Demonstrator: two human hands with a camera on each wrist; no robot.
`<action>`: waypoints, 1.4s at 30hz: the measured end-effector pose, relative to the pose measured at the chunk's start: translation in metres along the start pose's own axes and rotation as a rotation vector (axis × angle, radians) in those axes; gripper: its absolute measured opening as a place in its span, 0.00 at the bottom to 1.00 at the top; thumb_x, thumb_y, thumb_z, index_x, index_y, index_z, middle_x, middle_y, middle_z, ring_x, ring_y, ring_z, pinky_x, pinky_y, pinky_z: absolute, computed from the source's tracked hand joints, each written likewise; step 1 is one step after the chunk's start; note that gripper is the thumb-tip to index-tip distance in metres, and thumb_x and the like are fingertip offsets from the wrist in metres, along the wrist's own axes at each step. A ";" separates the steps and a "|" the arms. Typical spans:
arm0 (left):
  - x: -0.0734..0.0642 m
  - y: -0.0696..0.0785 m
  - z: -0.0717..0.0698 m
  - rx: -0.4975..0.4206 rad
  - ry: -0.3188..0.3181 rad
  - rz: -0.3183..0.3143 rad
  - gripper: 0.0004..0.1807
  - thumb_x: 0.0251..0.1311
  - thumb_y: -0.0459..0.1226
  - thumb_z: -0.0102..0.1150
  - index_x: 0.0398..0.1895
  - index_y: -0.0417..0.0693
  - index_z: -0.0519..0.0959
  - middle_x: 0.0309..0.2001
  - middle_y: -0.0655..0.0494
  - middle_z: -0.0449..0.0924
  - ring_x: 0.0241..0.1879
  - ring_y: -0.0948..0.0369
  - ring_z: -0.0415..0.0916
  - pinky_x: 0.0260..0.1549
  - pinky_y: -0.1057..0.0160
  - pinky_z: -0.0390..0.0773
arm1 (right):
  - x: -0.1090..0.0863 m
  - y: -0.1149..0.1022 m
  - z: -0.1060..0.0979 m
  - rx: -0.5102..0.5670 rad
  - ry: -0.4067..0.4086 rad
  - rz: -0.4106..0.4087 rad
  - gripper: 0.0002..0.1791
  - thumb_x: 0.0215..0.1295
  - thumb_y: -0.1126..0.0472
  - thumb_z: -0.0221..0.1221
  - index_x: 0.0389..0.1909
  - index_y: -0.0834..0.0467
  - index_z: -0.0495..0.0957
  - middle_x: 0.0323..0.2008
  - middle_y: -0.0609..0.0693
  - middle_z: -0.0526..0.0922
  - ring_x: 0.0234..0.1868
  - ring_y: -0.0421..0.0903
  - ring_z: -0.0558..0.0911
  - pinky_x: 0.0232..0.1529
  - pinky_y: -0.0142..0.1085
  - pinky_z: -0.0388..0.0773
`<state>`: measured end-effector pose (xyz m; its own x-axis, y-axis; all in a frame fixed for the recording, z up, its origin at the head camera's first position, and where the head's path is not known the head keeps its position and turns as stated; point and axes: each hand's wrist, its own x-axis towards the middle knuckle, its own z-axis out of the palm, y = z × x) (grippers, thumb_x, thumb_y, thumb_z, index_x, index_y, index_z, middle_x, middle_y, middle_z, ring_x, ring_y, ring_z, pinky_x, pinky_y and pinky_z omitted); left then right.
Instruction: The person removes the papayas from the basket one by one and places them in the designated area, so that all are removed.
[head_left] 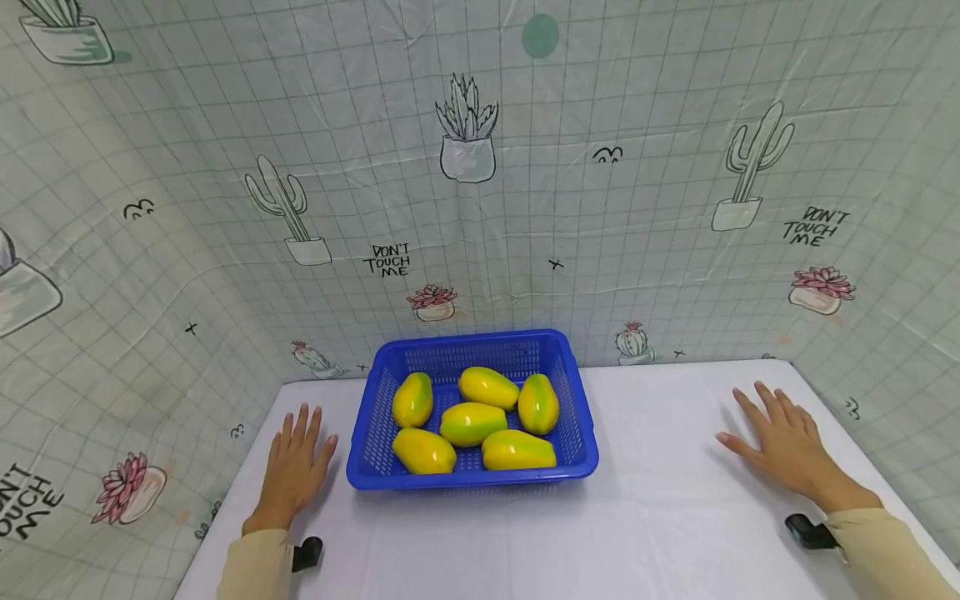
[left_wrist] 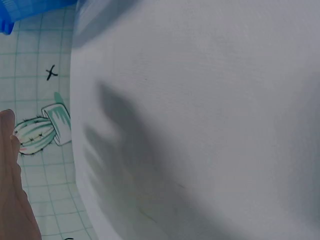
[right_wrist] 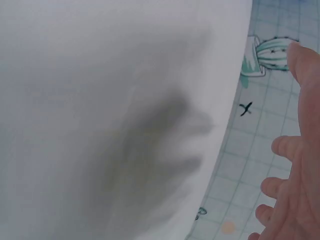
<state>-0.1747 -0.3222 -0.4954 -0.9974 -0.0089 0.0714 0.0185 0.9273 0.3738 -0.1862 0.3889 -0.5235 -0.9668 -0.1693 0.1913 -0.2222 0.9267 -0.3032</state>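
Note:
A blue plastic basket (head_left: 471, 482) sits on the white table against the back wall. Inside lie several glossy yellow-green fruits (head_left: 472, 423) that look like small papayas. To the left of the basket is my left hand (head_left: 295, 467), palm down with straight fingers, touching no object. My right hand (head_left: 791, 450) is spread near the table's right edge, well away from the basket, and holds nothing. Part of the left hand (left_wrist: 15, 190) shows at the left of its wrist view, its shadow on the table. The right wrist view has the right hand (right_wrist: 300, 165) along its right side.
A grid-patterned cloth (head_left: 525, 225) with cactus drawings hangs behind the table and along both sides. The white tabletop (head_left: 525, 542) stretches in front of the basket and to its right. A small black device (head_left: 810, 532) is worn at each wrist.

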 end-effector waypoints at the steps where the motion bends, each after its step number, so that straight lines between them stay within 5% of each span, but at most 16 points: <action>1: 0.000 0.001 -0.001 0.004 0.003 0.005 0.41 0.83 0.52 0.41 0.82 0.29 0.50 0.82 0.27 0.41 0.81 0.30 0.35 0.77 0.31 0.37 | 0.001 -0.003 -0.001 -0.002 0.002 -0.005 0.47 0.76 0.40 0.58 0.80 0.68 0.54 0.77 0.79 0.51 0.75 0.83 0.49 0.69 0.79 0.43; 12: 0.004 0.011 -0.007 0.039 0.007 0.022 0.41 0.82 0.51 0.42 0.83 0.31 0.50 0.83 0.29 0.41 0.82 0.31 0.35 0.78 0.32 0.36 | 0.013 -0.031 -0.002 -0.031 0.008 -0.076 0.47 0.74 0.39 0.61 0.78 0.68 0.58 0.76 0.78 0.54 0.74 0.82 0.53 0.68 0.77 0.48; 23: 0.007 0.030 -0.012 0.005 0.013 0.050 0.39 0.82 0.49 0.42 0.83 0.30 0.50 0.83 0.29 0.42 0.82 0.31 0.36 0.77 0.31 0.38 | 0.031 -0.064 -0.003 -0.034 0.054 -0.174 0.46 0.70 0.41 0.66 0.76 0.67 0.65 0.75 0.77 0.58 0.73 0.81 0.57 0.68 0.76 0.52; 42: 0.011 0.054 -0.017 -0.102 -0.033 0.083 0.36 0.83 0.45 0.41 0.83 0.31 0.50 0.82 0.29 0.44 0.80 0.29 0.41 0.76 0.29 0.42 | 0.056 -0.122 -0.013 -0.031 -0.003 -0.240 0.45 0.71 0.43 0.66 0.78 0.65 0.63 0.77 0.73 0.56 0.76 0.78 0.54 0.71 0.75 0.50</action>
<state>-0.1831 -0.2785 -0.4588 -0.9939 0.0797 0.0762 0.1060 0.8816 0.4600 -0.2115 0.2711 -0.4639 -0.8874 -0.3865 0.2512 -0.4413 0.8698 -0.2206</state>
